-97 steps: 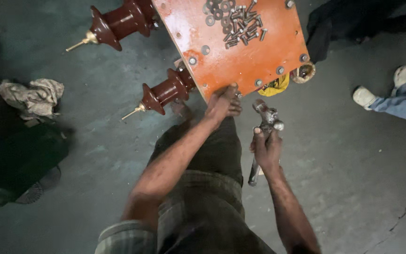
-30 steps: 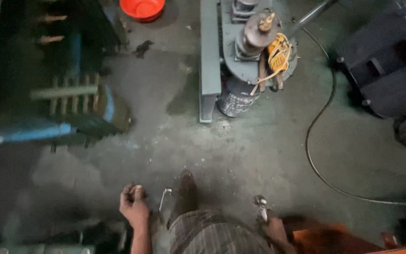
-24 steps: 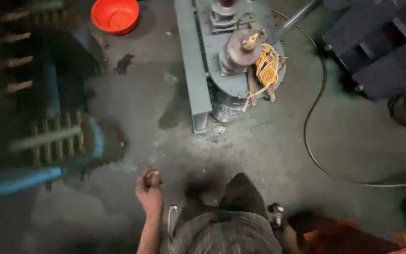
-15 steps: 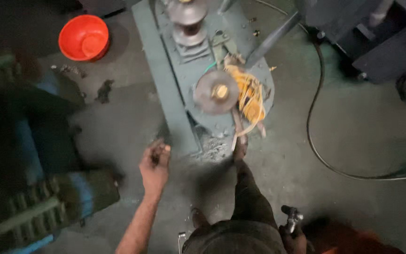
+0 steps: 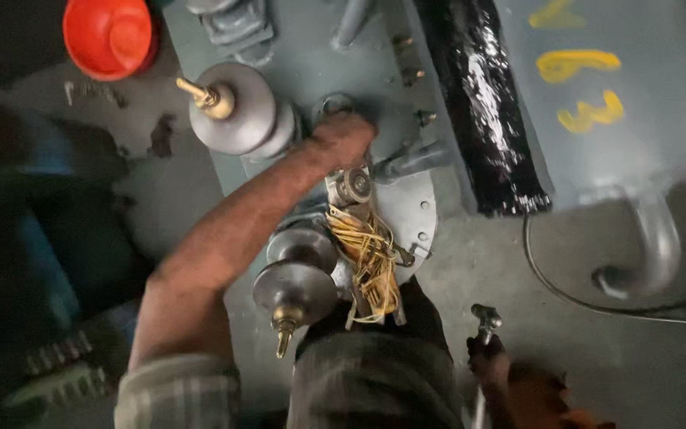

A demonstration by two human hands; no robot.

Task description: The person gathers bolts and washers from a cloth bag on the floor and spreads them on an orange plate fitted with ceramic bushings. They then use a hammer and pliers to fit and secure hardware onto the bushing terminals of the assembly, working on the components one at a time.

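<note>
Gripping a wrench low at the frame's bottom, the right hand stays clenched around its handle, parked off the work. Yellow wires lie bundled beside two grey bushings, tied out of the way. Further out, the left hand reaches across the grey transformer top, pressed on a round fitting; grip unclear, blurred. Beyond sit a third bushing and an orange bowl on the floor.
</note>
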